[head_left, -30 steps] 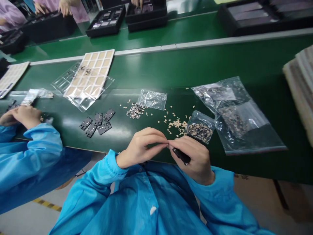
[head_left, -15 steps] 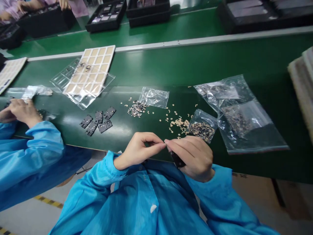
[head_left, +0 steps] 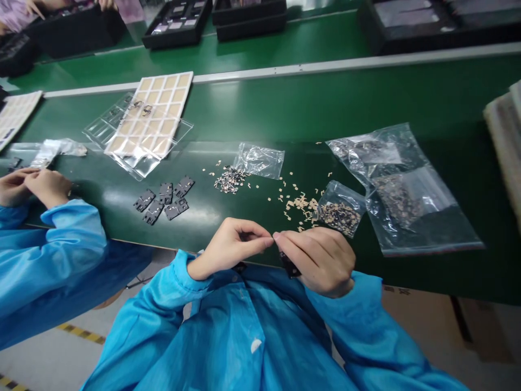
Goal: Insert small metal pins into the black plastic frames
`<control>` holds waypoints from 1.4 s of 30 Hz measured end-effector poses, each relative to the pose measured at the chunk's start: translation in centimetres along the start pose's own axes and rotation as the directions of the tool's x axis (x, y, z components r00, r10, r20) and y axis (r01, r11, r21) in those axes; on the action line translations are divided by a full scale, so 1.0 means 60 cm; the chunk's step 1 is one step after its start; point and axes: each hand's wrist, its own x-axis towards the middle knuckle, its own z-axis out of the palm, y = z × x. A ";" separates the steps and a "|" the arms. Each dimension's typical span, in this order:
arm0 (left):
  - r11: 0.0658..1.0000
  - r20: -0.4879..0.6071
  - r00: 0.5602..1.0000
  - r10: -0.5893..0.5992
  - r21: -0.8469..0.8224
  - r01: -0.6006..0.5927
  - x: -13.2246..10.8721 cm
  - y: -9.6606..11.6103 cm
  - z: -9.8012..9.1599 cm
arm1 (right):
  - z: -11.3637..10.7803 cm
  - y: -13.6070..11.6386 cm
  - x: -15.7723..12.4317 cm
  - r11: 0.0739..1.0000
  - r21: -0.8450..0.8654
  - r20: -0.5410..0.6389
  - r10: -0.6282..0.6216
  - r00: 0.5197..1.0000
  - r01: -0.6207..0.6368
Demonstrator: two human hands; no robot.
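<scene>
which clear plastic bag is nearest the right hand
The small bag holding many tiny parts, just beyond the right hand; the large bag lies farther right, the wrinkled bag farther back left.

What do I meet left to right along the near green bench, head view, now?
Co-worker's hand → cluster of dark flat parts → pile of small dark-and-silver pieces → heap of loose tan pieces → large clear bag → pale stack at the right edge.
</scene>
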 end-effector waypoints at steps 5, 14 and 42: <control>0.941 0.000 0.952 0.306 0.156 -0.302 -0.002 0.000 -0.004 | 0.007 -0.005 -0.002 0.950 0.227 0.058 0.205 0.977 -0.213; 0.404 0.046 0.593 0.804 0.689 -0.601 -0.009 -0.015 0.000 | 0.009 -0.011 0.004 0.810 0.383 0.203 0.396 0.896 -0.445; 0.181 0.290 0.818 0.497 0.887 -0.425 0.104 -0.008 0.044 | -0.038 0.019 -0.058 0.760 0.262 0.250 0.542 0.803 -0.595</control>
